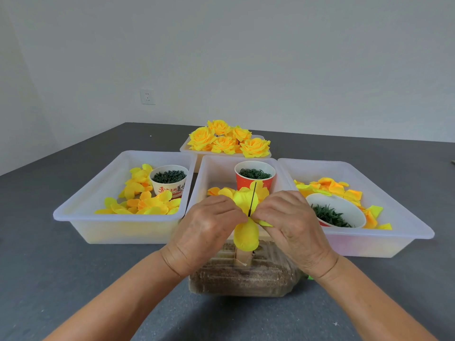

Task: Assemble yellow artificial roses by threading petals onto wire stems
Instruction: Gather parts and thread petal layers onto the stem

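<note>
Yellow petals (246, 212) sit threaded on an upright black wire stem (252, 199), pinched from both sides by the left hand (209, 227) and right hand (290, 225) near the tabletop's (61, 279) front edge. Behind, a white cup (170, 182) bears red writing too small to read.

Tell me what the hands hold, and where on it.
Both the left hand and right hand pinch the yellow petal piece at its middle, around the wire stem.

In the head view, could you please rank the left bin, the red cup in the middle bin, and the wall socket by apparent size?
1. Left bin, by far the largest.
2. Red cup.
3. Wall socket, though it sits farther away, which shrinks it.
</note>
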Motion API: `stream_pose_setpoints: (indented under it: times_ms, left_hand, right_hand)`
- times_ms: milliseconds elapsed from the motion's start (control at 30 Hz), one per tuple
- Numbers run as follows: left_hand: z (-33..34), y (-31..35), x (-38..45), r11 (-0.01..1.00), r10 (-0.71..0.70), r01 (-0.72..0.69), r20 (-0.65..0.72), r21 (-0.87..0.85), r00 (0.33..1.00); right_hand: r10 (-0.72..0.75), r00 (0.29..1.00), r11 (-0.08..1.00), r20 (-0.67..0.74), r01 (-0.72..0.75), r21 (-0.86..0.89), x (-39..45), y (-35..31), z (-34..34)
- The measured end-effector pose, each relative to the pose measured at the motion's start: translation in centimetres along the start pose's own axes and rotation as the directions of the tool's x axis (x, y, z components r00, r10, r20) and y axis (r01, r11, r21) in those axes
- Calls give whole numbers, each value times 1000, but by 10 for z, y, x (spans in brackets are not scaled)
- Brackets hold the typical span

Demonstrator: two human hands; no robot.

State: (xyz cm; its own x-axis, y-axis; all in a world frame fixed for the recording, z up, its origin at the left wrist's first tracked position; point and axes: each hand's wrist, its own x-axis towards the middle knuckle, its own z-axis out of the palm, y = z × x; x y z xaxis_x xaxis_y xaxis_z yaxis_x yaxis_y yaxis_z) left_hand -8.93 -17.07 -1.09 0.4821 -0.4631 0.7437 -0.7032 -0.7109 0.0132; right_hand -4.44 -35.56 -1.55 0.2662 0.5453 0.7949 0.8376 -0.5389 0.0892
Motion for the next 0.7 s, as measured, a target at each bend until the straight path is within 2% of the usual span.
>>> stream_pose_setpoints:
  times_ms: [233, 333, 500, 633, 700]
  left_hand:
    - [0, -2, -1, 999, -29, 30, 33, -36, 999]
    - [-2, -3, 0, 997, -41, 44, 54, -56, 998]
    - [-5, 2, 2, 934, -265, 264, 29, -240, 964]
    - [0, 3, 13, 798, -505, 490, 54, -351, 861]
    - [3, 4, 16, 747, -560, 557, 110, -362, 821]
  right_hand:
    - [-5, 1000, 999, 25, 4, 49, -4, 1, -2]
    - [65, 994, 989, 84, -75, 127, -5, 2, -4]
    - [222, 950, 910, 221, -283, 302, -4, -2, -9]
    - [419, 852, 714, 315, -523, 466, 0, -3, -12]
    - [482, 806, 649, 344, -592, 478, 1, -3, -9]
